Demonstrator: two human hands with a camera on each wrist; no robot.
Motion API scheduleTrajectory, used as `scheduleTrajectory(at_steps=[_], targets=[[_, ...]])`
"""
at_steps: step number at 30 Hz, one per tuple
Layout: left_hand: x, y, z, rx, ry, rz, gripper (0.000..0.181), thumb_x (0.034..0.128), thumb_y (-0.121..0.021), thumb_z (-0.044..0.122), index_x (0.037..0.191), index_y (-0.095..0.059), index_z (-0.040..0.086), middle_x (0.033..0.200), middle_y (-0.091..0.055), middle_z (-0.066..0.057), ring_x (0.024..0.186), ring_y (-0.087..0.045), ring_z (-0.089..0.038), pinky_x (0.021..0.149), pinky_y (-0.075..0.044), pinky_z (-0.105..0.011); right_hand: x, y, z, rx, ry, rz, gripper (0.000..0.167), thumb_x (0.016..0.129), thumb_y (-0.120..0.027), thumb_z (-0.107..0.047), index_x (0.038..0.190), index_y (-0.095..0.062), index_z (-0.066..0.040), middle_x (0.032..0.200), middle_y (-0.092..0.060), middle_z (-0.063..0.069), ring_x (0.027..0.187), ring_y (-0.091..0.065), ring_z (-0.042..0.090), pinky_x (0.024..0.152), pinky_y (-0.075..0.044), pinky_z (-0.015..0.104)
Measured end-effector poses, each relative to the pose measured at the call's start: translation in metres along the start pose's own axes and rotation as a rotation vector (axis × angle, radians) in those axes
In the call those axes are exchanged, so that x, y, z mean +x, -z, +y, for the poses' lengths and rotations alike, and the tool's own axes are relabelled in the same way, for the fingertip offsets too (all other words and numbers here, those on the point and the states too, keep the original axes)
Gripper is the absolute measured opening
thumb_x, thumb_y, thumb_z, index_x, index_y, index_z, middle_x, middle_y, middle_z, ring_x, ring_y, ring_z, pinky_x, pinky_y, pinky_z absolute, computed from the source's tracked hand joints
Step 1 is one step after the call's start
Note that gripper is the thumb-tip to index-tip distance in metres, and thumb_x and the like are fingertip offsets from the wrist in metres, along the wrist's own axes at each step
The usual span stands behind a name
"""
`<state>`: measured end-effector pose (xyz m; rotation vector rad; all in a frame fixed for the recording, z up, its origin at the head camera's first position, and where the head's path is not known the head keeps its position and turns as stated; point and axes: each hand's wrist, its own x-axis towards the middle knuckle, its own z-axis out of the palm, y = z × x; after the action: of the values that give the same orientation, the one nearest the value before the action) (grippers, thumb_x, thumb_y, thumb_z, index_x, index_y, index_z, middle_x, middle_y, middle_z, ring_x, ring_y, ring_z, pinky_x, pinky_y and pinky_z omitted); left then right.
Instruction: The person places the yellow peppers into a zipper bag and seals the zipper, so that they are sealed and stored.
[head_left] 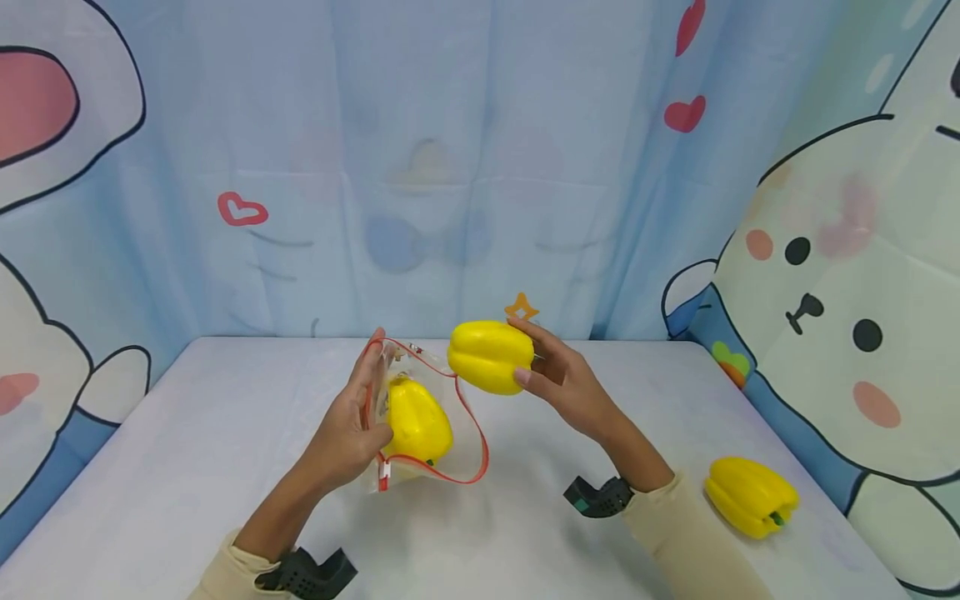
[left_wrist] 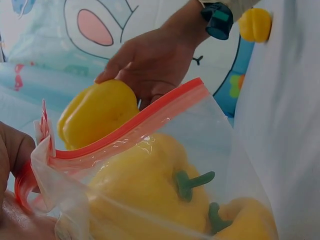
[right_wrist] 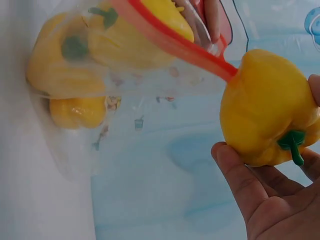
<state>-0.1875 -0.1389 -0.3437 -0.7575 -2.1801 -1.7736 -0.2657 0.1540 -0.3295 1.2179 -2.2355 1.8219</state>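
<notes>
My left hand grips the left side of a clear bag with a red rim, its mouth spread wide. Inside the bag lie yellow peppers; the left wrist view shows two green stems through the film. My right hand holds another yellow pepper by its right end, at the upper right of the bag's mouth. In the right wrist view this pepper shows a green stem and is pinched between fingers and thumb, beside the red rim.
One more yellow pepper lies on the white table at the right, beyond my right sleeve. A light blue curtain with cartoon figures hangs behind the table's back edge. Dark devices are strapped to both wrists.
</notes>
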Motion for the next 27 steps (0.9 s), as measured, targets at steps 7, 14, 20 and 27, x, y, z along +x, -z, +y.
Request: scheduleTrajectory(at_steps=[7, 14, 20, 27], targets=[[0.000, 0.001, 0.001, 0.015, 0.010, 0.004, 0.094, 0.0748, -0.044, -0.020, 0.156, -0.004, 0.005, 0.162, -0.002, -0.003, 0.147, -0.007, -0.020, 0.108, -0.022, -0.017, -0.004, -0.008, -0.015, 0.047, 0.090, -0.051, 0.061, 0.095, -0.056, -0.002, 0.151, -0.032, -0.003, 0.141, -0.044, 0.017, 0.113, -0.057, 0.029, 0.089, -0.054, 0.037], [0.001, 0.001, 0.001, 0.020, 0.016, 0.005, 0.096, 0.0752, -0.045, -0.020, 0.157, -0.003, 0.008, 0.162, -0.005, -0.002, 0.147, -0.010, -0.019, 0.106, -0.030, -0.022, -0.012, -0.019, -0.024, 0.074, 0.089, -0.159, 0.061, 0.093, -0.060, -0.005, 0.149, -0.036, -0.004, 0.143, -0.043, 0.015, 0.111, -0.057, 0.030, 0.087, -0.054, 0.041], [0.001, -0.002, 0.003, -0.025, 0.037, -0.016, 0.098, 0.0762, -0.046, -0.018, 0.157, -0.001, 0.013, 0.162, -0.005, 0.005, 0.146, -0.012, -0.014, 0.098, -0.043, -0.026, -0.016, -0.028, -0.027, 0.053, 0.081, -0.260, 0.063, 0.091, -0.063, -0.003, 0.149, -0.039, -0.006, 0.148, -0.042, 0.011, 0.114, -0.057, 0.030, 0.092, -0.051, 0.044], [-0.001, -0.004, 0.004, -0.023, 0.028, -0.021, 0.098, 0.0761, -0.047, -0.017, 0.157, -0.001, 0.013, 0.162, -0.001, 0.006, 0.145, -0.013, -0.016, 0.096, -0.044, -0.026, -0.017, -0.033, -0.028, 0.014, 0.062, -0.265, 0.065, 0.090, -0.065, -0.002, 0.149, -0.039, -0.007, 0.149, -0.042, 0.007, 0.120, -0.055, 0.028, 0.096, -0.048, 0.042]])
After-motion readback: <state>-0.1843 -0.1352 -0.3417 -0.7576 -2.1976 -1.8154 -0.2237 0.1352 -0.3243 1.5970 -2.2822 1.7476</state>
